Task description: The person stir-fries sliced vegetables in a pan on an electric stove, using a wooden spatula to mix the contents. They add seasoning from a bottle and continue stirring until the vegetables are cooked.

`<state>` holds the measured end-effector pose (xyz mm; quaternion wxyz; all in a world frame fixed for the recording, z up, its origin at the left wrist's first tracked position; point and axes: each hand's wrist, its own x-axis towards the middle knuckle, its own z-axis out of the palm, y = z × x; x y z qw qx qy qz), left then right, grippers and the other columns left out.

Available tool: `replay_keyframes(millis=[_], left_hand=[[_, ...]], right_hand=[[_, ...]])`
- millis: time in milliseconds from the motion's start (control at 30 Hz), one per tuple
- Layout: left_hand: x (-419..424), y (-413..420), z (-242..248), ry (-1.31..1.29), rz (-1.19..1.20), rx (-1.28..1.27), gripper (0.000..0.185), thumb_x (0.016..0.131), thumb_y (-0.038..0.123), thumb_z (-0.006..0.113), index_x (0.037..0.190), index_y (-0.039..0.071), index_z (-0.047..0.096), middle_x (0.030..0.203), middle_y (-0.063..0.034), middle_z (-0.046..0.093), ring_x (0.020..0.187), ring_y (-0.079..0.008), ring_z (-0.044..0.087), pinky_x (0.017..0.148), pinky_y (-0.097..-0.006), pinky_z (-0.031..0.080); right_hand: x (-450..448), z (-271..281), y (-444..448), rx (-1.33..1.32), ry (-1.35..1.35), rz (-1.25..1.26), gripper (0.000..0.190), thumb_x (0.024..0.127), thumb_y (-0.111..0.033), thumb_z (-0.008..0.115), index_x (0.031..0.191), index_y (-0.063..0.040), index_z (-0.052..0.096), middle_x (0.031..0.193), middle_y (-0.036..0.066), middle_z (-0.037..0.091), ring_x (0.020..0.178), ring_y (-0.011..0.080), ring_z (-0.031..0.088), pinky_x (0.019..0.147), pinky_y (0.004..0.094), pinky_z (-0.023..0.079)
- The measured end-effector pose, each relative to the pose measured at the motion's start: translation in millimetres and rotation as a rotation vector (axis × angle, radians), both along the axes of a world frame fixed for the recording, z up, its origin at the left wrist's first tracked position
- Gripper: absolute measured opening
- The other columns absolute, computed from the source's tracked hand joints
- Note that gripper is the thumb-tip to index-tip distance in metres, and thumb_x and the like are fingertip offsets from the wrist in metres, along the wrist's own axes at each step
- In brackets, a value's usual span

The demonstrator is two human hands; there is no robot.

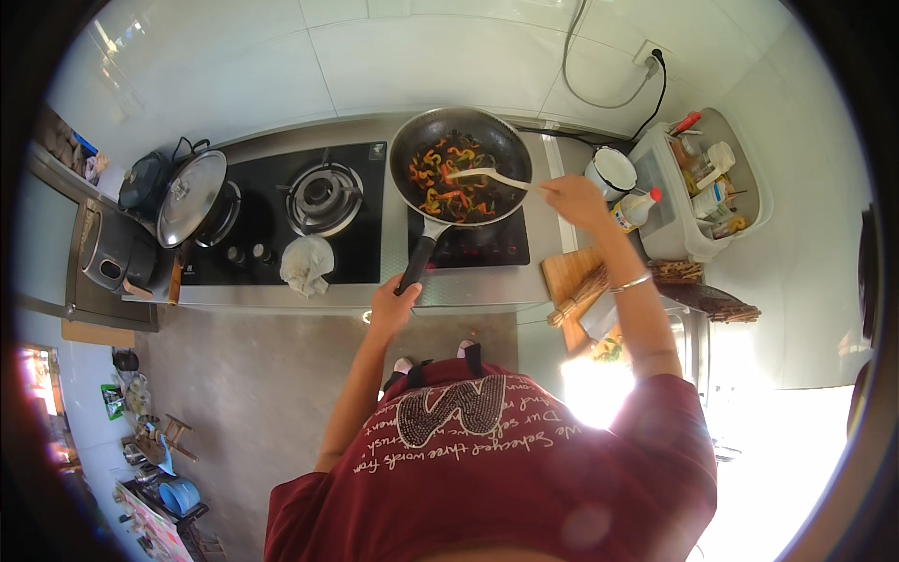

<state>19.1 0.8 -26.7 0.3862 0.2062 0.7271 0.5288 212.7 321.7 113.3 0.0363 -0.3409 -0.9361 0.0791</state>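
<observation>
A dark wok with a black handle stands on a black induction cooker. My left hand grips the end of the wok's handle. In my right hand is a pale spatula, its blade down among the food at the middle of the wok. The food is sliced red and green peppers mixed with darker pieces. The spatula's far end is hidden by my right hand. A bracelet is on my right wrist.
Left of the wok is a gas hob with a crumpled cloth and a lidded pan. To the right are a white enamel mug, a bottle with a red cap, a plastic seasoning bin, a wooden board and a cleaver.
</observation>
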Motion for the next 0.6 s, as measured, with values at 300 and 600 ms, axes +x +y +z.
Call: replay_keyframes(millis=[300, 600], left_hand=[[3, 0, 11, -0.056, 0.018, -0.004, 0.024, 0.086, 0.019, 0.068, 0.104, 0.004, 0.065, 0.062, 0.0026, 0.050, 0.044, -0.0044, 0.041, 0.039, -0.0227, 0.029], [4, -2, 26, 0.021, 0.026, -0.064, 0.030, 0.083, 0.025, 0.067, 0.103, 0.002, 0.068, 0.062, 0.0006, 0.055, 0.054, -0.0084, 0.049, 0.049, -0.0276, 0.038]], right_hand=[[-23, 76, 36, 0.194, -0.434, 0.076, 0.028, 0.077, -0.009, 0.062, 0.099, -0.020, 0.075, 0.090, 0.009, 0.071, 0.092, 0.0308, 0.067, 0.077, 0.0440, 0.052], [-76, 69, 102, 0.292, -0.294, 0.227, 0.024, 0.081, -0.009, 0.060, 0.098, -0.019, 0.074, 0.096, 0.006, 0.071, 0.096, 0.0273, 0.066, 0.076, 0.0411, 0.053]])
